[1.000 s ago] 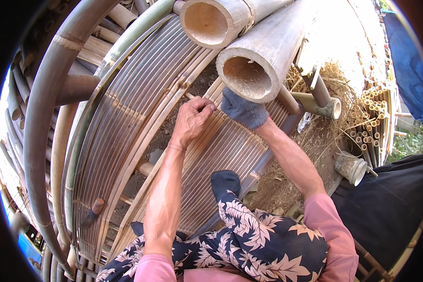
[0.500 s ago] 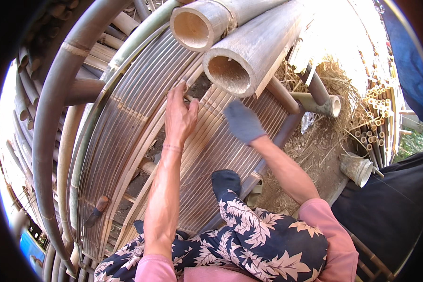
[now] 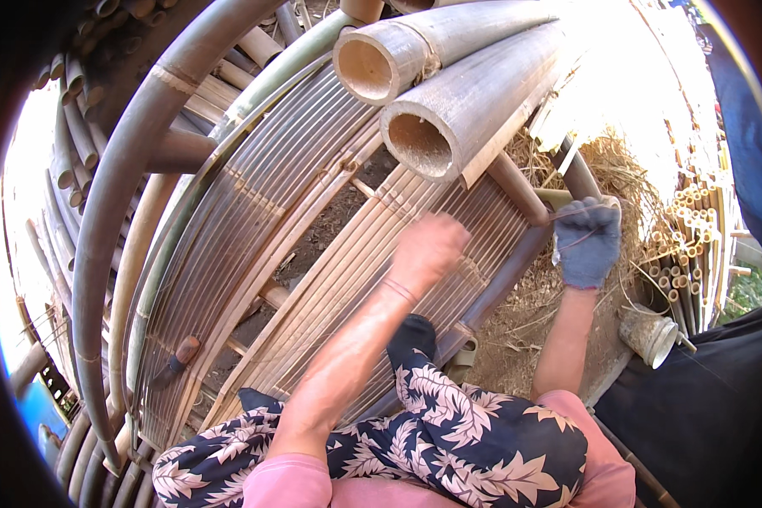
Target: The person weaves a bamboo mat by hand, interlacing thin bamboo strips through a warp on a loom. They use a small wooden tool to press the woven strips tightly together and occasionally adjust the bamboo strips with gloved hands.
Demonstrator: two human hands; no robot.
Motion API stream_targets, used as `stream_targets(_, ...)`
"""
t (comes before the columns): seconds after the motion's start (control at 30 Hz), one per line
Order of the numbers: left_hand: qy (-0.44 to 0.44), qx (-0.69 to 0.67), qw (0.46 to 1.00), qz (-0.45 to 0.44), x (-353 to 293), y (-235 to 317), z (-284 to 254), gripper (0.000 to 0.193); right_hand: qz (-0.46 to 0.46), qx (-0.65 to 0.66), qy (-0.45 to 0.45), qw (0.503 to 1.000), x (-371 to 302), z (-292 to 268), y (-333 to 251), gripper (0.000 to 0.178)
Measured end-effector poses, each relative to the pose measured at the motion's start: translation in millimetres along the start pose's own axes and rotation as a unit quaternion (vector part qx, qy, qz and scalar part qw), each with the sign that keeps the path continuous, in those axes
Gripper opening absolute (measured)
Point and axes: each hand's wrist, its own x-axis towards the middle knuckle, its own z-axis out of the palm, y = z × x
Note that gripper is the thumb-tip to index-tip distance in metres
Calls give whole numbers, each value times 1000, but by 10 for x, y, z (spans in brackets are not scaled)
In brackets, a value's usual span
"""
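Observation:
A bamboo bench seat of thin parallel slats (image 3: 339, 288) lies before me, with a gap along its middle. Over the right-hand slats is my left hand (image 3: 432, 250), bare and slightly blurred, its fingers curled closed; what they hold, if anything, is hidden. My right hand (image 3: 588, 241), in a grey-blue glove, is farther right beside the end of a bamboo crosspiece (image 3: 554, 199). Its fingers are bent closed, and their contents do not show clearly. A brown-handled tool (image 3: 184, 351), probably a knife, rests on the left-hand slats.
Two thick bamboo poles (image 3: 483, 102) jut over the far end of the seat. A curved dark bamboo rail (image 3: 102, 212) runs along the left. To the right are straw (image 3: 610, 165), a dirty pale container (image 3: 648, 334) and a stack of cut bamboo (image 3: 694, 229).
My left hand has left the edge of the gap and moved right and nearer. My gloved right hand has swung right, from above the slats to beside the crosspiece end.

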Motion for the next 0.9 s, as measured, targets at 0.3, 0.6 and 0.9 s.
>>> stream_targets(0.3, 163, -110, 972, 130, -652, 903, 88, 22, 560, -466, -157, 667, 25, 465, 1759, 46)
stream_targets(0.6, 326, 1, 895, -306, -679, -360, -223, 40, 107, -402, -269, 868, 464, 502, 2213, 24)
stream_targets(0.9, 208, -82, 867, -446, -437, -693, -76, 33, -212, -790, -481, 316, 739, 447, 1901, 30)
